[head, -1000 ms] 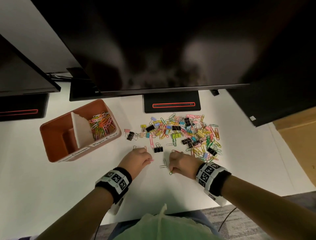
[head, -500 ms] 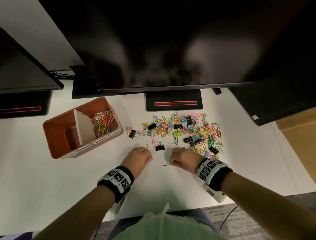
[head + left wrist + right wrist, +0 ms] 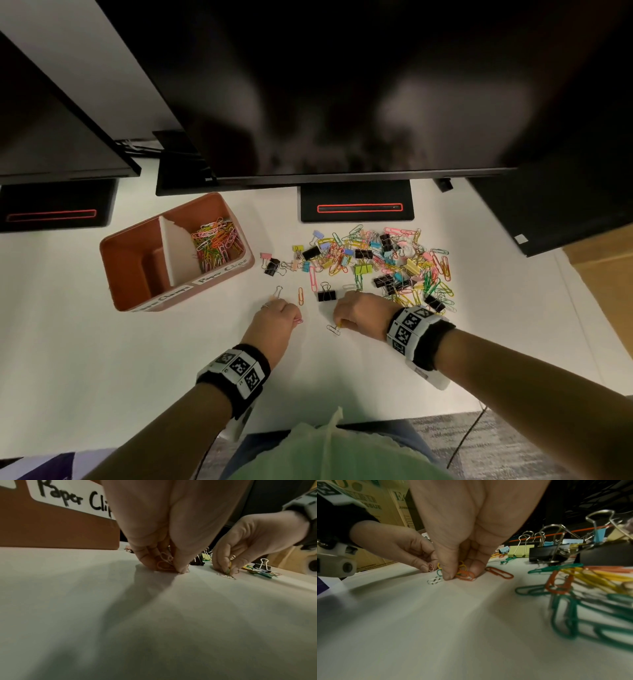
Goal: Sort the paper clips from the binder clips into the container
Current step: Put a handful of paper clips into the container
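A mixed pile of coloured paper clips and binder clips (image 3: 380, 263) lies on the white table. My left hand (image 3: 277, 318) rests fingertips-down on the table, pinching several paper clips (image 3: 165, 562). My right hand (image 3: 359, 311) sits beside it at the pile's near edge, gripping a bunch of orange, yellow and green paper clips (image 3: 462, 570), and its thumb presses a white striped paper clip (image 3: 435, 580) to the table. The orange container (image 3: 137, 294) stands to the left; its right compartment, labelled Paper Clips (image 3: 222, 270), holds many paper clips (image 3: 215, 245). Its left compartment looks bare.
A black binder clip (image 3: 327, 294), an orange paper clip (image 3: 300, 295) and a pale one (image 3: 278, 292) lie loose just beyond my hands. Monitors overhang the back of the table on black stands (image 3: 356, 205). Cardboard boxes (image 3: 603, 284) stand at the right.
Both hands stayed low on the table near each other. The right hand shifted slightly toward the pile and gathered clips; the white striped clip now lies at its thumb.
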The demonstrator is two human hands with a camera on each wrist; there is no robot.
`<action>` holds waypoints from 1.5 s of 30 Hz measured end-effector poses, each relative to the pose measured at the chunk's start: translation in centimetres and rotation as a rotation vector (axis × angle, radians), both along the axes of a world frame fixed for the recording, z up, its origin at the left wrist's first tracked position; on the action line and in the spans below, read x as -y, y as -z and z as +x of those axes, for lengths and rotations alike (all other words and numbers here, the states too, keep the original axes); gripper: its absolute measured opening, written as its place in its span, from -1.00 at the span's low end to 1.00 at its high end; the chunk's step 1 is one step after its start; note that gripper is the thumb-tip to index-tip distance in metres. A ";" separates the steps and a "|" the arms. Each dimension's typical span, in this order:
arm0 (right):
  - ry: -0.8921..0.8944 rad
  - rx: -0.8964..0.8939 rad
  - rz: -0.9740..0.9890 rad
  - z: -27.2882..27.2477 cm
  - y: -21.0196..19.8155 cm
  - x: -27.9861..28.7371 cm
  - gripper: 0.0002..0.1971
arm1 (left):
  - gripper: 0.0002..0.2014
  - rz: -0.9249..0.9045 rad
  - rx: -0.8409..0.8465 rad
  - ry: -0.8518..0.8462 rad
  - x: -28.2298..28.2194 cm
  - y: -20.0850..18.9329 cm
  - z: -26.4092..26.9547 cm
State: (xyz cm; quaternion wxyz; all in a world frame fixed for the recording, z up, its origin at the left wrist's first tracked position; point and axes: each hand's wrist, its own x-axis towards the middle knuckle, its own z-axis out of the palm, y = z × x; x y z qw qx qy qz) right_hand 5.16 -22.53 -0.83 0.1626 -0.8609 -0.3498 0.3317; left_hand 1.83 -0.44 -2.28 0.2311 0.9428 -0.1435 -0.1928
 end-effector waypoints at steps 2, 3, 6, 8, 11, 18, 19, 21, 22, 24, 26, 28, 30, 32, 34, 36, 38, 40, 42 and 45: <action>0.007 -0.014 -0.016 0.0 0.2 -0.1 -0.82 | -0.65 0.060 0.013 0.051 0.2 0.2 -0.1; 0.020 -0.022 -0.023 -0.1 0.3 -0.1 -0.82 | -0.60 0.073 0.020 0.059 0.2 0.3 -0.2; 0.065 -0.060 -0.043 -0.2 0.3 -0.3 -0.77 | -0.59 0.057 0.033 0.046 0.1 0.3 -0.4; 0.081 -0.069 -0.055 -0.3 0.3 -0.4 -0.75 | -0.60 0.066 0.050 0.040 0.0 0.3 -0.5; 0.088 -0.065 -0.073 -0.4 0.2 -0.6 -0.74 | -0.59 0.076 0.068 0.052 -0.1 0.3 -0.4; 0.107 -0.078 -0.096 -0.4 -0.1 -1.0 -0.76 | -0.63 0.059 0.071 0.084 -0.5 1.0 -0.3; 0.108 -0.080 -0.094 -0.4 -0.2 -1.0 -0.77 | -0.64 0.063 0.066 0.087 -0.6 1.0 -0.3; 0.103 -0.080 -0.086 -0.5 -0.1 -1.0 -0.77 | -0.74 0.033 0.033 0.051 -0.6 0.9 -0.2; 0.100 -0.076 -0.084 -0.6 -0.1 -0.9 -0.77 | -0.81 0.011 0.021 0.014 -0.6 0.8 -0.1; 0.104 -0.074 -0.061 -0.7 -0.1 -0.7 -0.76 | -0.87 -0.036 0.001 -0.053 -0.8 -0.4 0.3; 0.128 -0.065 -0.004 -0.5 -0.4 -0.8 -0.79 | -0.88 -0.122 0.036 -0.127 -1.3 -2.3 0.9; 0.166 -0.034 0.103 0.2 -1.2 -1.5 -0.85 | -0.90 -0.208 0.105 -0.216 -2.4 -5.0 2.0; 0.189 0.034 0.229 1.5 -2.8 -3.2 -0.91 | -0.90 -0.244 0.188 -0.310 -4.1 -7.6 3.7; 0.210 0.107 0.338 3.5 -5.0 -5.9 -0.93 | -0.91 -0.232 0.265 -0.403 -6.3 -9.7 5.5; 0.247 0.153 0.434 5.7 -7.0 -9.3 -0.94 | -0.92 -0.179 0.299 -0.498 -8.2 -11.0 7.3; 0.312 0.179 0.461 7.9 -8.1 -13.0 -0.92 | -0.91 -0.113 0.244 -0.592 -9.7 -11.2 8.7; 0.398 0.160 0.404 9.7 -8.4 -16.2 -0.88 | -0.83 -0.079 0.136 -0.645 -10.5 -11.0 9.7; 0.473 0.086 0.335 10.6 -8.2 -18.3 -0.79 | -0.70 -0.023 0.079 -0.622 -10.7 -10.8 10.0; 0.524 0.024 0.364 10.5 -8.0 -18.7 -0.67 | -0.64 0.009 0.147 -0.559 -10.5 -11.3 9.6; 0.538 0.107 0.455 9.5 -8.0 -15.8 -0.68 | -0.66 -0.169 0.288 -0.458 -9.2 -12.2 8.3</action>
